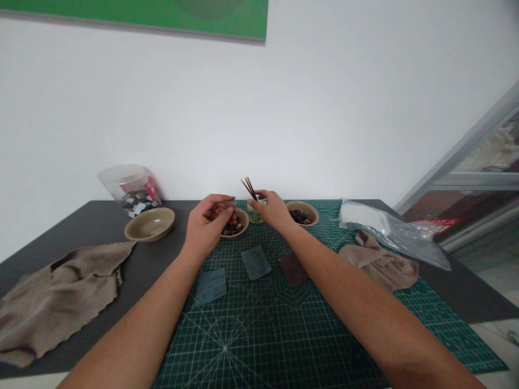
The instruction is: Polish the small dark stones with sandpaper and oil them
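My left hand hovers at the left rim of a beige bowl of small stones. Its fingers are curled in towards the thumb; whatever lies between them is hidden. Several thin dark sticks with pale tips slant up from between the thumb and fingers of my right hand. Just beneath those fingers stands a small clear glass with something green in it, partly covered by the hand. A second beige bowl, holding dark stones, sits to the right of my right hand.
Sandpaper-like squares in grey-blue and brown lie on the green cutting mat. Brown cloths flank them at left and right. Behind are a shallow bowl, clear tub and plastic bag.
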A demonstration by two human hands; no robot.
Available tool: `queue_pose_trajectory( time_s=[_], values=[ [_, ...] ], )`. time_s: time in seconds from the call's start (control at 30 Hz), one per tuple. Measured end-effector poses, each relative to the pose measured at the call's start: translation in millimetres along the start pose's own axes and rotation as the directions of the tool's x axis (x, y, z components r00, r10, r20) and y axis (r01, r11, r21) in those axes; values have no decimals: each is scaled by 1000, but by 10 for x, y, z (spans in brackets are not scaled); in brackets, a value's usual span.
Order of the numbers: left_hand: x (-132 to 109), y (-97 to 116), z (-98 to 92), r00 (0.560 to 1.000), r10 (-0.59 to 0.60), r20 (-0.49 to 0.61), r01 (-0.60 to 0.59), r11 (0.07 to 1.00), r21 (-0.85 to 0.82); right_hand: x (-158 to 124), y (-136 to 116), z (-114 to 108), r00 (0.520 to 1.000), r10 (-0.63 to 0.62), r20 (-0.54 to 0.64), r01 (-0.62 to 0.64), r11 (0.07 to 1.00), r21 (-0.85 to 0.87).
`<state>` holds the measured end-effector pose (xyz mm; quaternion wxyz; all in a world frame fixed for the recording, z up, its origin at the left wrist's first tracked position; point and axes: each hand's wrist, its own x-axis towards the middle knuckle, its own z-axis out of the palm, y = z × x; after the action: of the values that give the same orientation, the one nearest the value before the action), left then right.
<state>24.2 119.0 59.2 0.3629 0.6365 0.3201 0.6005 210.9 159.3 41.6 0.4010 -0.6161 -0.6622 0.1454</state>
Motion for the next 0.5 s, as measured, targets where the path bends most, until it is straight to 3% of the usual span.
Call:
queue_pose_trajectory(
  time_s=[0.13,0.27,0.5],
  values=[
    [-5,-16,19,1000,12,4,-12,999,-49,98,-8,-28,995,-97,6,97,988,-122],
    [-14,-30,56,999,-4,-44,0,997,-79,159,-15,-167,994,-100,-40,91,979,-184],
    [-68,-16,110,995,-89,-53,81,988,-131,225,2,-283,994,-75,82,89,981,-172]
  ],
)
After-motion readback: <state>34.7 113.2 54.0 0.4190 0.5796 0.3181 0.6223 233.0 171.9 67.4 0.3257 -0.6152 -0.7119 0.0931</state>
